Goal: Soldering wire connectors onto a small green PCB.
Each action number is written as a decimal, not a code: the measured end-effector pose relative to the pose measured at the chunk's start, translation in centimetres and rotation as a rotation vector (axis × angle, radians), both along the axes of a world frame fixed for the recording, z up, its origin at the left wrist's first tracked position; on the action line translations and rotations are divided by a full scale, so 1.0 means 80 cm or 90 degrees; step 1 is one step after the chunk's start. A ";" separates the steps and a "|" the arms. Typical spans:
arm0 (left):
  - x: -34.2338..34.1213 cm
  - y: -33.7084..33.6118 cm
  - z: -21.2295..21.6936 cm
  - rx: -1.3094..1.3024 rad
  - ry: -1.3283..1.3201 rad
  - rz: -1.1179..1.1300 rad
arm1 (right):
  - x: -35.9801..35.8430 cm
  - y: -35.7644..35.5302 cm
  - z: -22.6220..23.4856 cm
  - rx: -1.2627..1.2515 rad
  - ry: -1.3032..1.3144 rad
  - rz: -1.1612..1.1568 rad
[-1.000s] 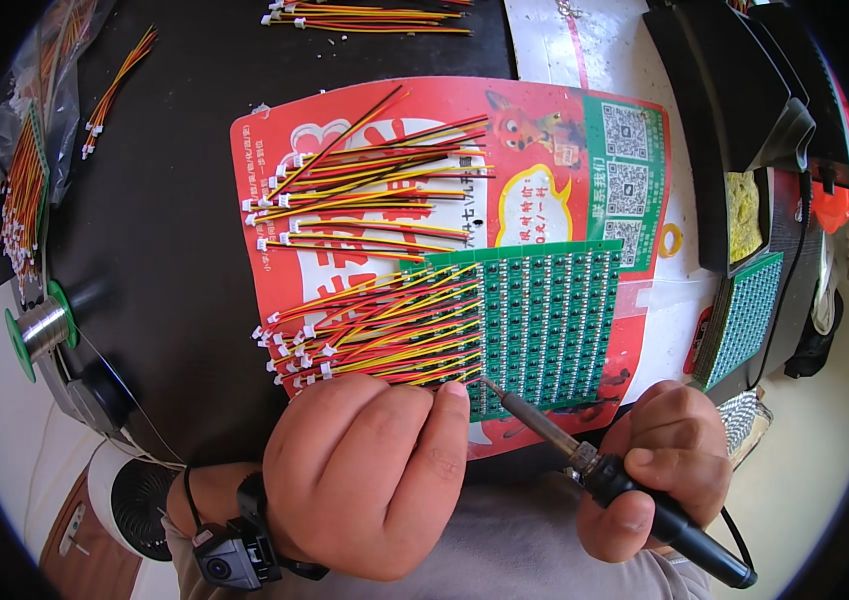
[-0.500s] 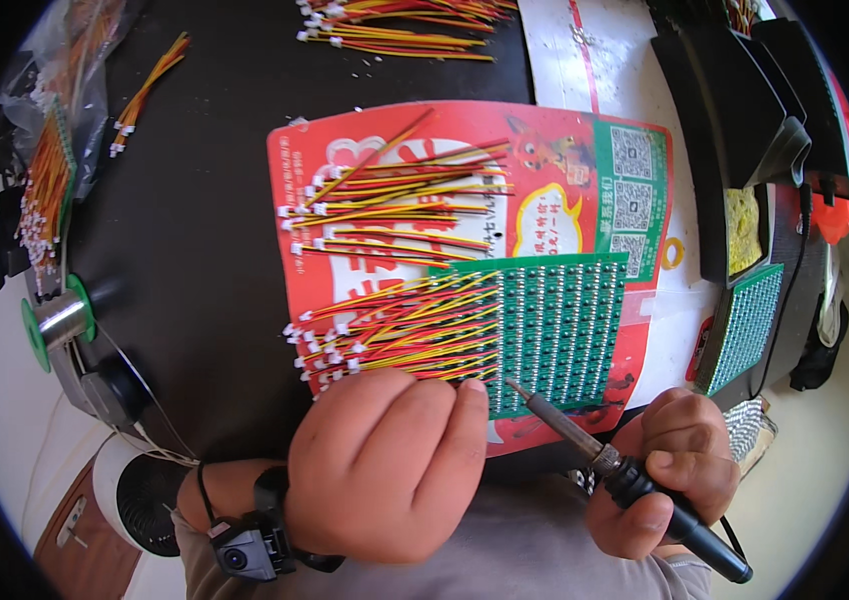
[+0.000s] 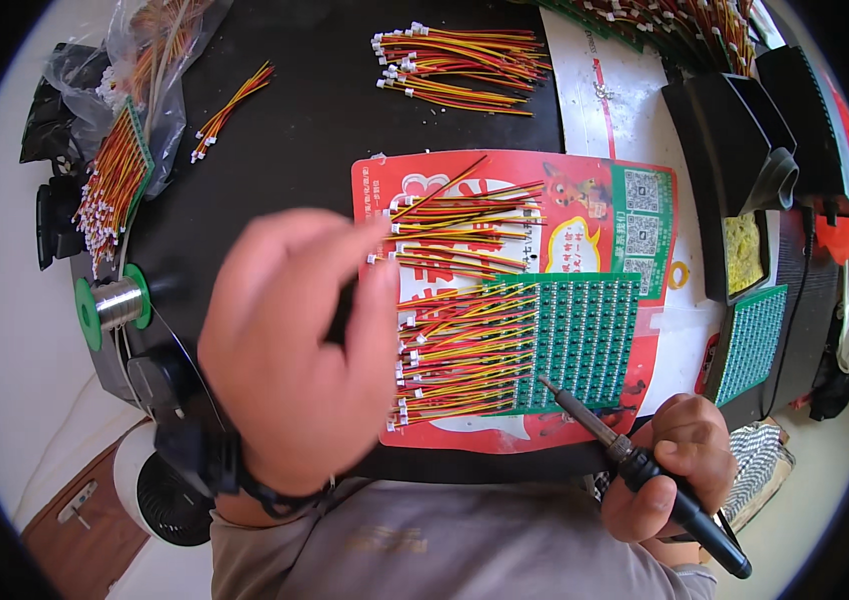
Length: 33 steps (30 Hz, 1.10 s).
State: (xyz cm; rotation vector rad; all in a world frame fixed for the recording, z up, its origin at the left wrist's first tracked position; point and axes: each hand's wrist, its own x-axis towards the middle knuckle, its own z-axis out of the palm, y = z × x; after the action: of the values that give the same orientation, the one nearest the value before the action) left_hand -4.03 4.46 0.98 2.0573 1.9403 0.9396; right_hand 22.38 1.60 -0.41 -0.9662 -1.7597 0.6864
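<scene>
My right hand (image 3: 680,465) is wrapped round a black soldering iron (image 3: 690,500). The iron's tip is at the lower part of a green circuit board (image 3: 585,340), by the ends of the wires. Red, yellow and black wires with white plugs (image 3: 465,345) run leftward from the board's left side. My left hand (image 3: 300,340), smeared by motion, is raised left of the board. Its thumb and forefinger are near the plug ends of a loose wire bunch (image 3: 465,235) above the board. Whether it holds a wire cannot be made out.
Under the board lies a red printed sheet (image 3: 425,440). More wires (image 3: 460,65) lie at the back of the dark table. A solder spool (image 3: 115,303) and a wired board (image 3: 115,190) are at left. Yellow sponge (image 3: 745,255) and another green board (image 3: 753,340) are at right.
My left hand has lifted from the board's lower wires and moved left and away from me. The view has shifted, while the iron stays in my right hand at the board.
</scene>
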 end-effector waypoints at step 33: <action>0.018 -0.035 0.005 -0.099 -0.261 -0.278 | 0.004 0.002 0.003 -0.017 -0.008 0.017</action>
State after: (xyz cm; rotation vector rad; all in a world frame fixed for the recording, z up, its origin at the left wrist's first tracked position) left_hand -2.56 1.65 1.34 1.8995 1.2522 0.9713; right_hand 22.68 1.73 -0.14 -0.9690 -1.7815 0.7245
